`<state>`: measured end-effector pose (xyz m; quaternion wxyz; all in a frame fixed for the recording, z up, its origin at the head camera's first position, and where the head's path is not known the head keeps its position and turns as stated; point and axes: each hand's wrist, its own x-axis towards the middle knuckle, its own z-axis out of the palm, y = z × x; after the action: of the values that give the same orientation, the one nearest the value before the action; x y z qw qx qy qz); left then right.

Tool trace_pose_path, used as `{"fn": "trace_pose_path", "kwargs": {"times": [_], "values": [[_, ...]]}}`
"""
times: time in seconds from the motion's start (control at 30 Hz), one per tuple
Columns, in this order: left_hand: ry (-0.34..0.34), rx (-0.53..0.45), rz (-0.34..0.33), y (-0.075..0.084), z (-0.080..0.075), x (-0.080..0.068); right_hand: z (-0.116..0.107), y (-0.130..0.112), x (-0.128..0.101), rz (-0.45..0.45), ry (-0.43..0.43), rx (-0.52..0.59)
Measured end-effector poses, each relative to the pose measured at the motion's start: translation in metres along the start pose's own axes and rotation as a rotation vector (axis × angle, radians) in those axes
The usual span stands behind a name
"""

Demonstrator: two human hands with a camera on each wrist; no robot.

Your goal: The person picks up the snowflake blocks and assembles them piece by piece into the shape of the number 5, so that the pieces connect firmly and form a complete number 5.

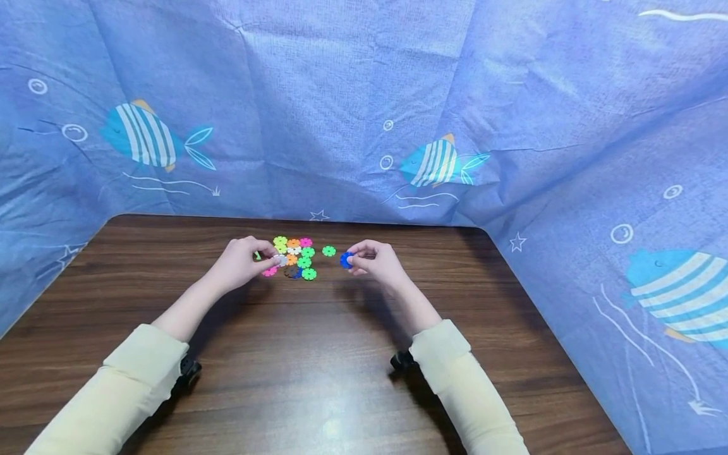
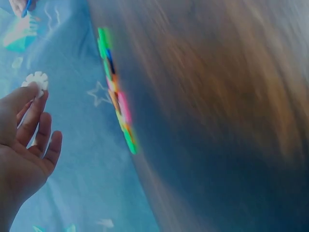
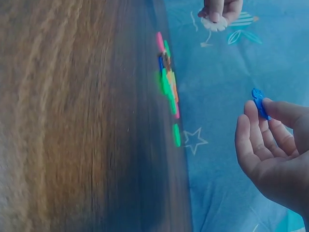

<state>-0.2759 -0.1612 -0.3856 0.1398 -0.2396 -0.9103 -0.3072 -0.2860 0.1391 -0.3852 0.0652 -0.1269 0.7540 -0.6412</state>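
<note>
Several flat flower-shaped plastic discs [image 1: 296, 256] in green, orange, pink, yellow and brown lie clustered on the dark wooden table [image 1: 318, 354]. My left hand [image 1: 267, 259] pinches a white disc [image 2: 36, 80] between thumb and forefinger, just left of the cluster and lifted off the table. A blue disc [image 1: 345, 259] is pinched at the fingertips of my right hand [image 1: 355, 258], held to the right of the cluster. The white disc [image 3: 214, 23] and the blue disc [image 3: 259, 102] both show in the right wrist view. One green disc [image 1: 328, 251] lies alone between the cluster and my right hand.
A blue cloth printed with striped fish [image 1: 438, 161] hangs behind the table and down its right side. The table's back edge [image 1: 296, 219] runs close behind the discs. Bare wood spreads toward me between my cream sleeves [image 1: 449, 354].
</note>
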Motion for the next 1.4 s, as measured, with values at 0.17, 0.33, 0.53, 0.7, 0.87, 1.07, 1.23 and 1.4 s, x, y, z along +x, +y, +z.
{"fn": "trace_pose_path", "kwargs": {"times": [0.17, 0.33, 0.53, 0.7, 0.87, 1.07, 1.23, 1.4], "values": [[0.071, -0.031, 0.032, 0.019, 0.003, 0.001, 0.004, -0.008, -0.009, 0.012, 0.047, 0.030], [0.137, -0.056, 0.079, 0.036, 0.008, 0.001, 0.008, -0.015, -0.018, 0.003, 0.073, 0.052], [0.212, -0.065, 0.148, 0.054, 0.013, -0.001, 0.013, -0.021, -0.027, -0.038, 0.054, 0.081], [0.284, -0.094, 0.191, 0.065, 0.018, -0.001, 0.014, -0.024, -0.031, -0.048, 0.032, 0.090], [0.303, -0.146, 0.211, 0.074, 0.022, -0.003, 0.015, -0.026, -0.035, -0.067, 0.020, 0.081], [0.296, -0.197, 0.243, 0.082, 0.026, -0.005, 0.015, -0.029, -0.040, -0.117, 0.010, 0.005], [0.304, -0.176, 0.265, 0.085, 0.032, -0.005, 0.015, -0.030, -0.043, -0.137, 0.016, -0.043], [0.308, -0.177, 0.272, 0.089, 0.036, -0.005, 0.014, -0.031, -0.046, -0.147, 0.024, -0.086]]}}
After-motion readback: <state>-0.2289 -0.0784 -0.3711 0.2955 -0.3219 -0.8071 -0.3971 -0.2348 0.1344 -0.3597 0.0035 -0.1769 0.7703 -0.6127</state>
